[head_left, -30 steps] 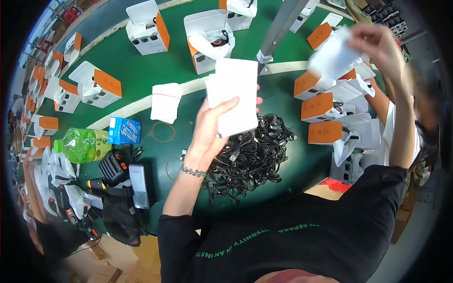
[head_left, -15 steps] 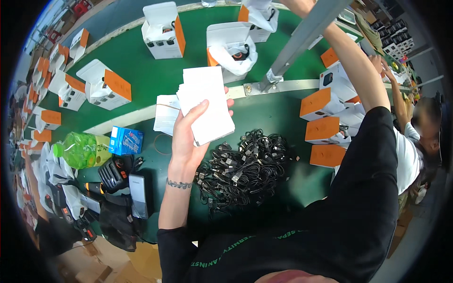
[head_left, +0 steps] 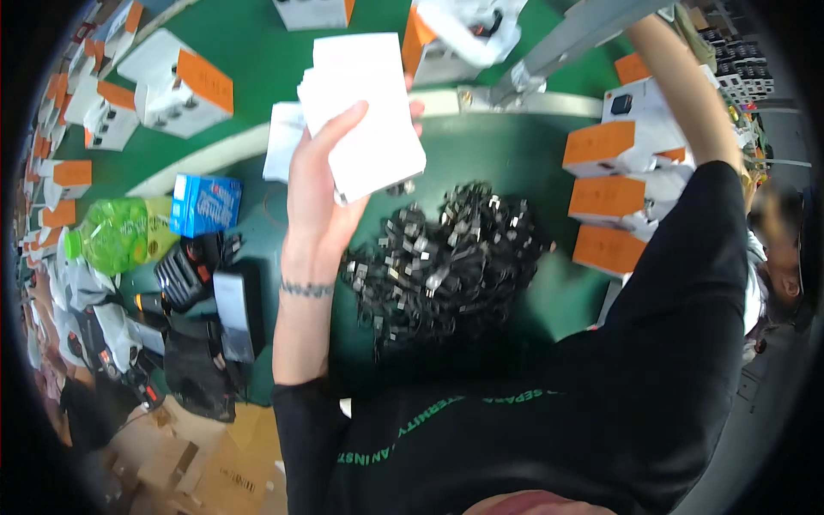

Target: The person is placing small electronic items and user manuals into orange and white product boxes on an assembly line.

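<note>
My left hand (head_left: 313,176) is closed around a stack of white paper booklets (head_left: 373,124), thumb on top and fingertips showing at the far side. It is raised over the green table. My right arm (head_left: 687,90) stretches far forward to the right and passes behind a grey metal post; the hand itself is out of sight. Beside the left hand lies another pile of white booklets (head_left: 283,142). A heap of black cables (head_left: 446,266) with metal plugs is spread on the table in front of me. Past the booklets stands an open white and orange box (head_left: 446,56) with a plastic bag in it.
The grey metal post (head_left: 571,43) rises at the far edge. Several orange and white boxes (head_left: 601,197) are stacked at right; more open boxes (head_left: 184,86) stand at left. A green bottle (head_left: 116,233), a blue carton (head_left: 206,204) and a black bag (head_left: 197,365) lie at left. Another person is at far right.
The view has shifted, so table and boxes sit higher in the picture. My left hand still holds the booklets. My right hand, partly visible before, has gone out of sight.
</note>
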Demonstrator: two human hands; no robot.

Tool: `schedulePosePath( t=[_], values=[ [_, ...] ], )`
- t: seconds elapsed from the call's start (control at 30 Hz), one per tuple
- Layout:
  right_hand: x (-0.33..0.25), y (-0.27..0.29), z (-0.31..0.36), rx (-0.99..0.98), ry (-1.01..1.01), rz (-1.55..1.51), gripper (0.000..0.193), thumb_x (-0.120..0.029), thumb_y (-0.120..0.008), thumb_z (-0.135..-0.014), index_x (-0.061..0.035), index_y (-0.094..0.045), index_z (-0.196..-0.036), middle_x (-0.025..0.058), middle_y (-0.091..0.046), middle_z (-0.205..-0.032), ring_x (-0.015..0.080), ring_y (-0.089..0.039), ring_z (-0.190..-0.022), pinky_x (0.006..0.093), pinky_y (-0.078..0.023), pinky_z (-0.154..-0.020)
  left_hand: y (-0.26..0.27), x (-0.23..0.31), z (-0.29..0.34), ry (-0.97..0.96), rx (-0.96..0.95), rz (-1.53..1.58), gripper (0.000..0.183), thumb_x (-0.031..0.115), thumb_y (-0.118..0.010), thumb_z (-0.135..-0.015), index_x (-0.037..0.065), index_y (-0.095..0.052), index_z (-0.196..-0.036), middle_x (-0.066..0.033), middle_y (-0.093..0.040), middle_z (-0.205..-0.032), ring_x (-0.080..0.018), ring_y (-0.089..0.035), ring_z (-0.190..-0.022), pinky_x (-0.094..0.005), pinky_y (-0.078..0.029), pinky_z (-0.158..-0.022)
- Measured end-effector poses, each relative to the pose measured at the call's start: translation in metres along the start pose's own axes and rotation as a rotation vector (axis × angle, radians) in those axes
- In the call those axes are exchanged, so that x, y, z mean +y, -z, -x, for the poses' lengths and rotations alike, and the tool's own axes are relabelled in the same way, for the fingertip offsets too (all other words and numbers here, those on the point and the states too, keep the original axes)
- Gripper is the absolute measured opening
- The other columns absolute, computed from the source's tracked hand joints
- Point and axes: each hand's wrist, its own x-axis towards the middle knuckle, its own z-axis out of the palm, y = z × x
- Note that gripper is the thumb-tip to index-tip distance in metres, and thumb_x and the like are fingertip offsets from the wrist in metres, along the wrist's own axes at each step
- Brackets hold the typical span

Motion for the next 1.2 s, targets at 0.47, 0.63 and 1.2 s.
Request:
schedulePosePath(
  t=[0.47, 0.63, 1.2],
  values=[
    [0.309, 0.238, -0.095, -1.133, -0.846, -2.584, 0.013, -0.013, -0.069, -0.084, -0.0032, -0.069, -0.093, 0.0145, -0.063, -0.079, 0.0317, -0.067, -0.09, 0.0423, -0.055, -0.077, 0.018, 0.004, 0.015, -0.088, -0.182, 0.218, 0.057, 0.025, -0.056, -0.098, -0.006, -0.041, -0.143, -0.0251, -0.056, -0.135, -0.0389, -0.058, -0.122, -0.0463, -0.05, -0.104],
    [0.286, 0.277, -0.097, -1.414, -1.019, -2.649, 0.02, -0.017, -0.075, -0.082, -0.0026, -0.07, -0.094, 0.0127, -0.067, -0.083, 0.0311, -0.069, -0.077, 0.0409, -0.056, -0.07, -0.009, 0.013, 0.019, -0.101, -0.099, 0.033, 0.055, 0.022, -0.056, -0.097, -0.007, -0.041, -0.142, -0.0253, -0.057, -0.132, -0.0376, -0.061, -0.117, -0.0473, -0.051, -0.101],
    [0.242, 0.228, -0.13, -0.654, -0.581, -2.733, 0.046, -0.005, -0.063, -0.084, -0.006, -0.053, -0.128, 0.0116, -0.065, -0.1, 0.0302, -0.063, -0.101, 0.0465, -0.048, -0.091, -0.002, 0.027, 0.023, -0.122, -0.118, 0.05, 0.057, 0.016, -0.054, -0.098, -0.004, -0.033, -0.147, -0.0269, -0.052, -0.137, -0.0368, -0.058, -0.12, -0.0474, -0.051, -0.101]
  ],
)
